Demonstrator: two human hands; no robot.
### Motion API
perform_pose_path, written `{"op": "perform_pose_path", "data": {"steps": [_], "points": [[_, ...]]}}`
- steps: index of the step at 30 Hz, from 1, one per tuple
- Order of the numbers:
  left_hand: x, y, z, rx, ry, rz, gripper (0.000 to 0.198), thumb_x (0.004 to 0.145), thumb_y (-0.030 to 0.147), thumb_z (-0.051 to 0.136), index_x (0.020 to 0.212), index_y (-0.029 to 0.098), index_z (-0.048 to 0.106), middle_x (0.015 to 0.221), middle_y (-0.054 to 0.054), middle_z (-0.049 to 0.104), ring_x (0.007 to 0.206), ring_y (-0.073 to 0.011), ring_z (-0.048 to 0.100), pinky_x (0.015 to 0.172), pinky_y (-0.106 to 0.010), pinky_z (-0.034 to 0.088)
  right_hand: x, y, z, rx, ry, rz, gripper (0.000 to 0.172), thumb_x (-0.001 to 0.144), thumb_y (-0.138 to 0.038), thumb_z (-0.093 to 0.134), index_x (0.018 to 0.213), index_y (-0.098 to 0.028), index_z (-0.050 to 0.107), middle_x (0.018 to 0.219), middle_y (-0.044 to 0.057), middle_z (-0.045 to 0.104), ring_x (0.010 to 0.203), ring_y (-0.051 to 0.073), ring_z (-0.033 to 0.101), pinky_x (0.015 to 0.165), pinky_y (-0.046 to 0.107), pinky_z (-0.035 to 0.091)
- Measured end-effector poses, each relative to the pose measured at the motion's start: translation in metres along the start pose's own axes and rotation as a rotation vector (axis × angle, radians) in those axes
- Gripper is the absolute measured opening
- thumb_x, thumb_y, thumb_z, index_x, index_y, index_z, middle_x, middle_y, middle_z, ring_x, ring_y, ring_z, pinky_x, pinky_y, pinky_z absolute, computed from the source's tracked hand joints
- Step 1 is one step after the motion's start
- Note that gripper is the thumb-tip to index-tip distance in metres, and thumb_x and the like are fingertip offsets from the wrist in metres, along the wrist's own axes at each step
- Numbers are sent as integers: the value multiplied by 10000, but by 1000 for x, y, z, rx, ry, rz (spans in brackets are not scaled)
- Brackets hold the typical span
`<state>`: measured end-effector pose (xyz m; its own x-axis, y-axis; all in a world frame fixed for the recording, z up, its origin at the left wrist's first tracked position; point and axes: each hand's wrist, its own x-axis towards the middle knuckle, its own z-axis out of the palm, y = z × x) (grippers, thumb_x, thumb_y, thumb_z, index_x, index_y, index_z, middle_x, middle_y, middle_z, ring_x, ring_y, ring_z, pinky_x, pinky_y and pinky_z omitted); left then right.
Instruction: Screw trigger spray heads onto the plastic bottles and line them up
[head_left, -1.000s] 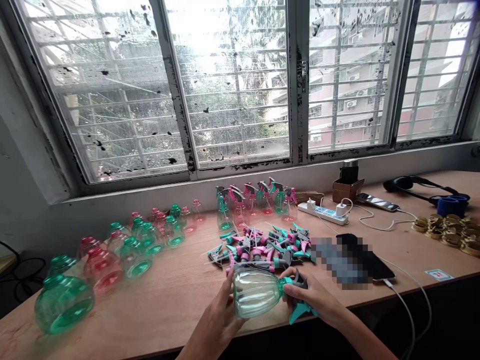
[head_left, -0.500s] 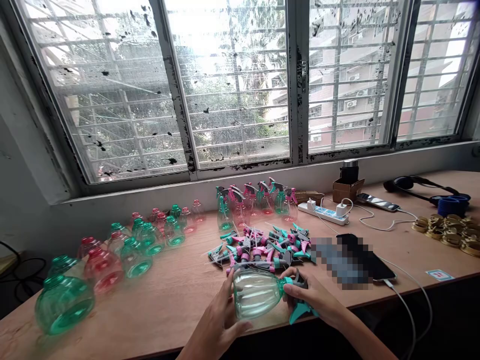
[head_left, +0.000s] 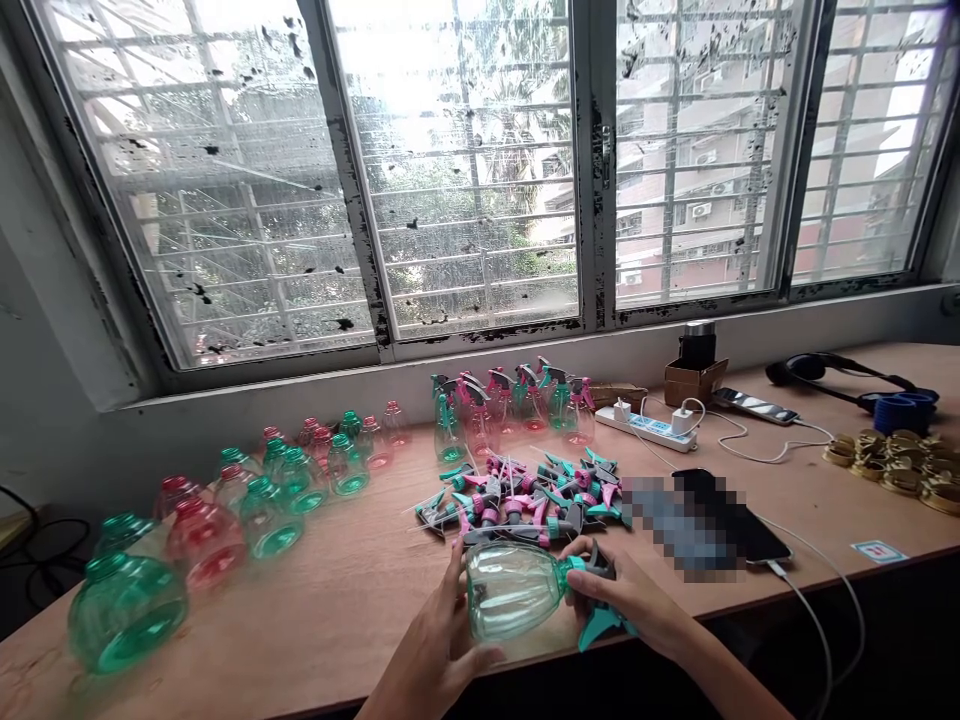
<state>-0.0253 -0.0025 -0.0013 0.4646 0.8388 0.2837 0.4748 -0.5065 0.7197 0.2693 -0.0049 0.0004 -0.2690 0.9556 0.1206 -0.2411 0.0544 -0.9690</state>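
Note:
A clear green spray bottle (head_left: 514,592) lies sideways in the air over the table's front edge. My left hand (head_left: 442,630) is wrapped round its base, thumb below and fingers behind. At the bottle's neck sits a teal and grey trigger sprayer head (head_left: 598,625), with my right hand (head_left: 626,590) closed round its collar. Just beyond the bottle is a pile of loose pink, teal and grey sprayer heads (head_left: 517,500) with thin tubes. Parts of my fingers are hidden behind the bottle and the sprayer head.
Green and red bottles without heads (head_left: 127,610) stand in rows at the left. Several bottles with sprayers (head_left: 480,415) are by the window wall. On the right are a power strip (head_left: 649,430), a phone (head_left: 731,515), headphones (head_left: 847,375), and gold-coloured rings (head_left: 892,465).
The bottle and both hands stay almost in place, with only a very slight shift of the bottle. The sprayer head remains at its neck.

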Motion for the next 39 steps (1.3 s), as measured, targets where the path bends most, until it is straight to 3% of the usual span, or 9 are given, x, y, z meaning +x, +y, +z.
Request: {"op": "perform_pose_path", "data": {"steps": [6,11,18,26,33,39], "points": [[-2,10,-1,-38,-10,-11,1026,867,302,735,1607,381,28,1677,-65,267,1454,-329,416,1170,-449,384,2,3,-2,2,-18,-9,488,744,-534,829,982,-178,596,675,20,741,548,174,668,528,265,505],[-1,6,2,-41,20,44,976,893,225,668,1610,358,20,1647,-74,330,1400,-290,492,1159,-400,391,0,1,0,2,-15,-13,490,750,-536,825,988,-181,588,678,15,734,555,179,671,529,268,497],[-1,9,-2,-20,-8,20,1062,860,298,743,1609,356,-8,1668,-82,289,1428,-333,446,1166,-438,381,0,1,0,12,-11,-4,503,729,-547,840,983,-188,595,676,13,734,561,194,675,535,282,501],[-2,8,-1,-48,7,35,1038,861,239,736,1608,378,29,1682,-85,251,1456,-350,406,1176,-472,357,0,-1,0,-4,-12,-1,514,723,-566,835,977,-185,602,684,12,728,565,187,677,547,288,521],[0,8,0,-50,13,44,1005,874,248,703,1606,384,27,1700,-43,195,1446,-330,423,1154,-431,403,0,-1,0,0,-16,-6,497,731,-549,838,971,-181,604,679,17,734,564,185,675,551,282,518],[-2,16,-2,-72,-35,44,863,992,319,553,1599,382,-58,1629,-54,377,1379,-261,519,1127,-377,442,-1,-3,1,-20,-6,-9,489,730,-561,834,952,-189,607,681,15,735,570,194,679,545,283,515]]}}
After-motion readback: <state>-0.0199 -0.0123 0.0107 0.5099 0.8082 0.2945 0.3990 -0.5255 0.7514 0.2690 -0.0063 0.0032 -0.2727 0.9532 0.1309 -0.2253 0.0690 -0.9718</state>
